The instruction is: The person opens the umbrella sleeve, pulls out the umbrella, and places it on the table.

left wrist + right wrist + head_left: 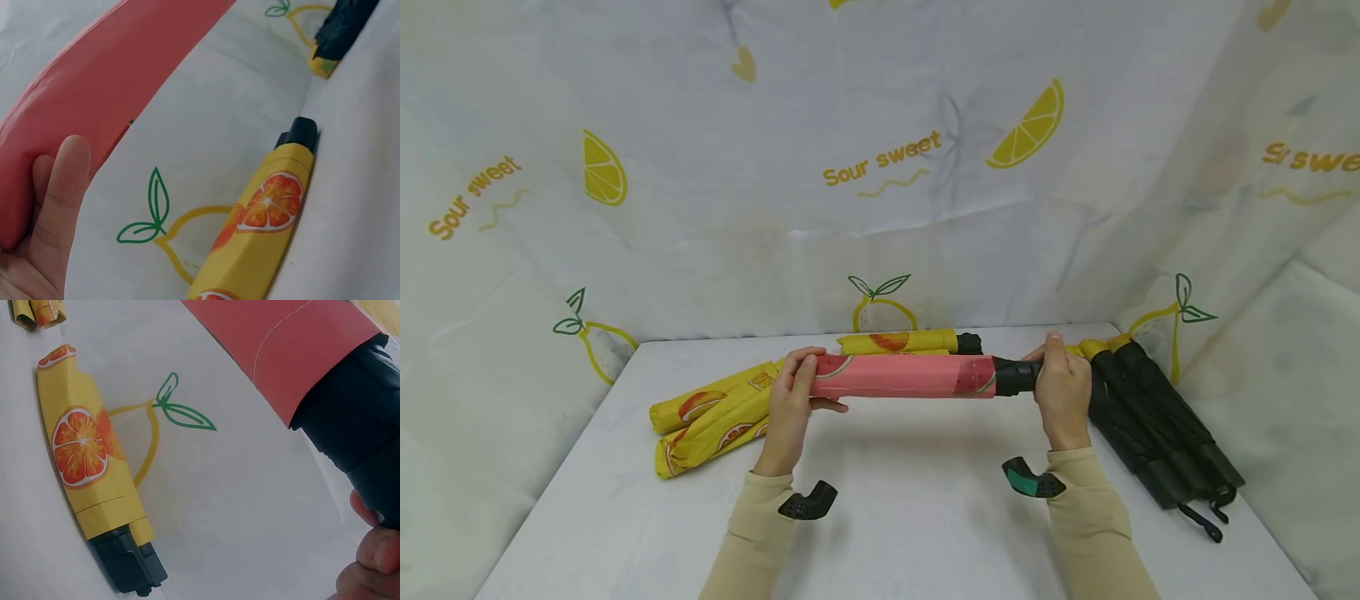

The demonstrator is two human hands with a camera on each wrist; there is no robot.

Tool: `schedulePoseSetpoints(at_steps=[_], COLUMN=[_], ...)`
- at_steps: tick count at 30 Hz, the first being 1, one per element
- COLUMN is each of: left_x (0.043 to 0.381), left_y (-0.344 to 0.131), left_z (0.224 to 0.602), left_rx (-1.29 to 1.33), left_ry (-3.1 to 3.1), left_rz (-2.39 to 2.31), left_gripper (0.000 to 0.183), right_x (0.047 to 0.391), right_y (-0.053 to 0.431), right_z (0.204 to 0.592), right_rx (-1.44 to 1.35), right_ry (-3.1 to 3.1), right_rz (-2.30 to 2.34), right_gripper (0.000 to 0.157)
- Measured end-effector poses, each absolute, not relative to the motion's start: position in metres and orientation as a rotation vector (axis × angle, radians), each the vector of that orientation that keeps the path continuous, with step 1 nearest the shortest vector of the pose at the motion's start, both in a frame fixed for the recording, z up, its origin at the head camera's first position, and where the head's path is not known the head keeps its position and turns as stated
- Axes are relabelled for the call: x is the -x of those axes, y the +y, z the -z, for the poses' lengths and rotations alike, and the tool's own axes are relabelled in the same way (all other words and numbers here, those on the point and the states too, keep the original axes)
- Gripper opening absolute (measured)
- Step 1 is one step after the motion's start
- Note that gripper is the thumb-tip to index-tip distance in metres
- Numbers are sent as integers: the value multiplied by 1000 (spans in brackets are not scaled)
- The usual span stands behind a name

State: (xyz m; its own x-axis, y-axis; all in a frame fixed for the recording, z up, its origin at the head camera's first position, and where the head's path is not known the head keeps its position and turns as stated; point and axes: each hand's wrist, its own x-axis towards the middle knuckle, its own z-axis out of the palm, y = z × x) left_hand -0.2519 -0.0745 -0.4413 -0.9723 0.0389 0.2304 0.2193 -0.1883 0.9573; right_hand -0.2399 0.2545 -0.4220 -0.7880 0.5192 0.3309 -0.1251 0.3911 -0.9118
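Observation:
A folded umbrella in a pink watermelon-print sleeve (902, 376) is held level above the table by both hands. My left hand (792, 404) grips its left end, and two of those fingers (59, 194) show against the pink cloth in the left wrist view. Around the black end (1015, 377) on the right, my right hand (1064, 400) is closed. In the right wrist view the black part (353, 412) comes out of the pink sleeve, with curled fingers (378, 550) at its lower end.
Yellow orange-print umbrellas (715, 425) lie at the left of the white table (910, 517). More yellow ones (917, 340) lie at the back, behind the pink umbrella. Several black folded umbrellas (1165, 425) with wrist straps lie at the right. A lemon-print cloth (737, 250) hangs behind.

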Motion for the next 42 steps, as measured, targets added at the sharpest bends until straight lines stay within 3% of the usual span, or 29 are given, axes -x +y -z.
schedulePoseSetpoints(at_steps=[42], left_x=[253], left_y=[-88], left_z=[436], left_rx=[233], left_ry=[-1834], left_rz=[2326], left_gripper=[32], right_x=[238], right_y=[262], right_z=[418], right_rx=[383], right_ry=[-1996], right_rz=[-1575], right_gripper=[62])
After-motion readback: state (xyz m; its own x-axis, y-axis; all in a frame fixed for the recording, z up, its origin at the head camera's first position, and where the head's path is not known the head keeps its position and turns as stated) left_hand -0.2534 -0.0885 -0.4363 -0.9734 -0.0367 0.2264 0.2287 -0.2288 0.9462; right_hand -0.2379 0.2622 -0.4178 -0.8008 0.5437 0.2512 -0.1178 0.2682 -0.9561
